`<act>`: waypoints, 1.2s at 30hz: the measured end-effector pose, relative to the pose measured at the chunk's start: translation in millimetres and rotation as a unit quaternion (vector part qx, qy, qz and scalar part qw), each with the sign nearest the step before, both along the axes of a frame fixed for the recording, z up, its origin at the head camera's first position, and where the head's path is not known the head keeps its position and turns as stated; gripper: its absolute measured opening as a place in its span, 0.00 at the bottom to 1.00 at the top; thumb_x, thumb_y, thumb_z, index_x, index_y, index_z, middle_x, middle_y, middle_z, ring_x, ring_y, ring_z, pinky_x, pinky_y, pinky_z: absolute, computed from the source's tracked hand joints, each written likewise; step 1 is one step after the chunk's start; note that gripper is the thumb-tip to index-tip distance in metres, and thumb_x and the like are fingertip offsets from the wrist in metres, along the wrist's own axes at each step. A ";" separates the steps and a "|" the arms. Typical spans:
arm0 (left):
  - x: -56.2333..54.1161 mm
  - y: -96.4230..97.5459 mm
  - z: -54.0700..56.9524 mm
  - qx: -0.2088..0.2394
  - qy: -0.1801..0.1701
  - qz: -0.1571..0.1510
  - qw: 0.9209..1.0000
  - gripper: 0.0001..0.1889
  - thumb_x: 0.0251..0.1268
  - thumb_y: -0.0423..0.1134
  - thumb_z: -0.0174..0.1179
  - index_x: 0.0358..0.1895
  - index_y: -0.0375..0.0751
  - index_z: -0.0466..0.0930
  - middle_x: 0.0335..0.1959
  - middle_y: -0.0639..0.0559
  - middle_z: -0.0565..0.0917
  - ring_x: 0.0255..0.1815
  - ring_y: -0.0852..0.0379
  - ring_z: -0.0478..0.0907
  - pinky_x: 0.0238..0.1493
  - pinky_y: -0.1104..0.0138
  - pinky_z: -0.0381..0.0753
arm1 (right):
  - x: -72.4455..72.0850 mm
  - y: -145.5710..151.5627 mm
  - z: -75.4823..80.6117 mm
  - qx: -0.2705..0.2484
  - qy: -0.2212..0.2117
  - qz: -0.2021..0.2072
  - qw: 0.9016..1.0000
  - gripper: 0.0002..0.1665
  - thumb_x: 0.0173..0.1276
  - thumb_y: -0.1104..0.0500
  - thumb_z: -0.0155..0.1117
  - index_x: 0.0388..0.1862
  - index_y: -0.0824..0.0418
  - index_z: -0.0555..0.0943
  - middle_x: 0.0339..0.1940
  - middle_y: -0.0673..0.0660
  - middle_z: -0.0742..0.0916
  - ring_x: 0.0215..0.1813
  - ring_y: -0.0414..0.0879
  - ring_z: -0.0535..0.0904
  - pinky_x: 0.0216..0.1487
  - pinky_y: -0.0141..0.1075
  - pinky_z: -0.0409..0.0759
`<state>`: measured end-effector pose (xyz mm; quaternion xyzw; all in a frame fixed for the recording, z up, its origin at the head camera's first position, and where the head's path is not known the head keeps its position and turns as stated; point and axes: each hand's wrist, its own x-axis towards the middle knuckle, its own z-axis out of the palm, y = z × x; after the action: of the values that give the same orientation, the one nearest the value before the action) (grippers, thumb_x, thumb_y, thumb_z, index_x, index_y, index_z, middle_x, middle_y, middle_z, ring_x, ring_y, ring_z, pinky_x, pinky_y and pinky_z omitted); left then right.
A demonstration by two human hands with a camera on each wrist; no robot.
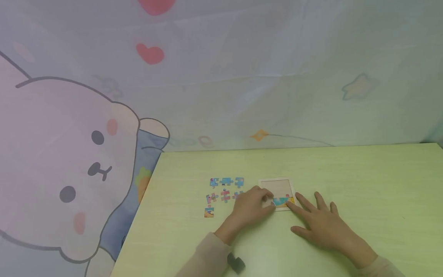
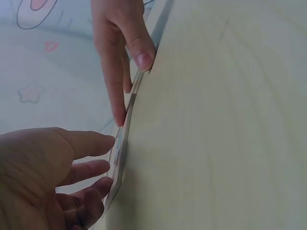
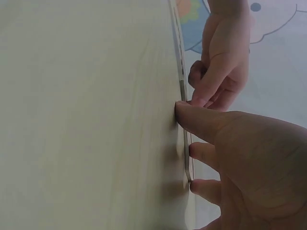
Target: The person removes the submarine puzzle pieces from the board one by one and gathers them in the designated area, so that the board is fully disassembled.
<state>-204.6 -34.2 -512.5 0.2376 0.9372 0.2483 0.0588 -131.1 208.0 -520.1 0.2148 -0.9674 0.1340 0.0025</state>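
Observation:
A small wooden puzzle tray (image 1: pixel 277 179) lies on the table. Joined jigsaw pieces (image 1: pixel 280 202) with blue, teal and orange print fill its lower part; bare wood shows above them. At the tray's left side is my left hand (image 1: pixel 252 206), its fingers loosely bent and the thumb tip by the lower left pieces. Thumb and fingers stand apart in the left wrist view, with no piece visible between them. My right hand (image 1: pixel 323 227) has its fingers spread, the index fingertip touching the pieces at the lower right. The hand covers part of the tray's lower left corner.
Several loose jigsaw pieces (image 1: pixel 225 196) lie in rough rows left of the tray, one partly behind my left hand. A single orange and blue piece (image 1: pixel 209 212) sits lowest. The pale table (image 1: pixel 363 184) ends at a printed cloth (image 1: pixel 221 77) behind.

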 end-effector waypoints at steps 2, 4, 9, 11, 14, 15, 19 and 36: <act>0.2 3.2 -1.8 -0.017 0.004 0.006 1.000 0.16 0.66 0.52 0.69 0.53 0.53 0.88 0.41 0.61 0.80 0.35 0.66 0.75 0.36 0.70 0.72 | 0.2 -0.6 0.8 -0.004 -0.001 0.002 1.000 0.41 0.72 0.34 0.64 0.79 0.47 0.70 0.80 0.61 0.70 0.72 0.84 0.59 0.55 0.84 0.61; 0.5 5.4 -2.7 -0.029 0.004 0.013 0.999 0.17 0.66 0.53 0.70 0.53 0.53 0.88 0.41 0.61 0.80 0.34 0.65 0.74 0.35 0.69 0.72 | 0.0 -1.1 1.4 -0.004 0.001 0.002 1.000 0.41 0.72 0.34 0.64 0.79 0.47 0.71 0.80 0.61 0.70 0.72 0.84 0.59 0.54 0.83 0.61; 1.0 8.7 -2.9 -0.033 0.004 0.024 0.999 0.17 0.65 0.53 0.71 0.52 0.53 0.88 0.42 0.61 0.80 0.35 0.64 0.75 0.37 0.68 0.73 | -1.3 -1.9 0.0 0.002 0.008 0.001 1.000 0.41 0.72 0.35 0.65 0.79 0.47 0.71 0.79 0.61 0.71 0.72 0.84 0.60 0.54 0.83 0.62; 1.2 9.2 -3.1 -0.027 0.000 0.026 0.999 0.16 0.65 0.53 0.71 0.52 0.52 0.88 0.42 0.62 0.79 0.36 0.65 0.75 0.37 0.69 0.74 | -1.7 -2.0 -1.1 0.004 0.009 0.002 1.000 0.41 0.71 0.35 0.65 0.79 0.47 0.71 0.79 0.61 0.71 0.72 0.84 0.60 0.54 0.83 0.63; 1.6 9.5 -3.9 -0.018 -0.006 0.028 0.999 0.16 0.65 0.52 0.71 0.51 0.51 0.87 0.40 0.62 0.78 0.36 0.66 0.75 0.36 0.69 0.74 | -2.1 -1.7 -2.2 0.004 0.010 0.002 1.000 0.41 0.72 0.35 0.65 0.79 0.47 0.71 0.79 0.61 0.71 0.72 0.84 0.60 0.54 0.83 0.63; 1.7 9.4 -4.3 -0.015 -0.007 0.029 0.999 0.16 0.65 0.51 0.71 0.51 0.51 0.87 0.40 0.63 0.78 0.36 0.66 0.75 0.36 0.70 0.74 | -2.1 -1.6 -2.5 0.003 0.009 0.002 1.000 0.41 0.72 0.35 0.65 0.79 0.47 0.71 0.79 0.61 0.71 0.72 0.84 0.60 0.54 0.83 0.63; 2.1 9.5 -5.7 -0.006 -0.010 0.031 0.999 0.15 0.65 0.51 0.71 0.51 0.51 0.86 0.39 0.63 0.78 0.35 0.66 0.76 0.35 0.70 0.74 | -2.4 -1.3 -3.1 0.001 0.005 0.001 1.000 0.41 0.72 0.36 0.65 0.79 0.48 0.71 0.79 0.61 0.70 0.72 0.84 0.59 0.54 0.83 0.62; 2.2 11.0 -14.0 0.049 -0.031 0.050 0.997 0.12 0.64 0.47 0.71 0.48 0.52 0.85 0.38 0.68 0.85 0.42 0.66 0.81 0.44 0.66 0.77 | -2.5 -2.0 -6.6 0.002 -0.002 -0.003 1.000 0.40 0.72 0.36 0.65 0.78 0.48 0.72 0.80 0.61 0.70 0.73 0.84 0.58 0.55 0.83 0.61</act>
<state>-202.4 -23.2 -526.6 0.1854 0.9322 0.3042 0.0634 -133.6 206.1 -526.7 0.2115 -0.9684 0.1322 0.0008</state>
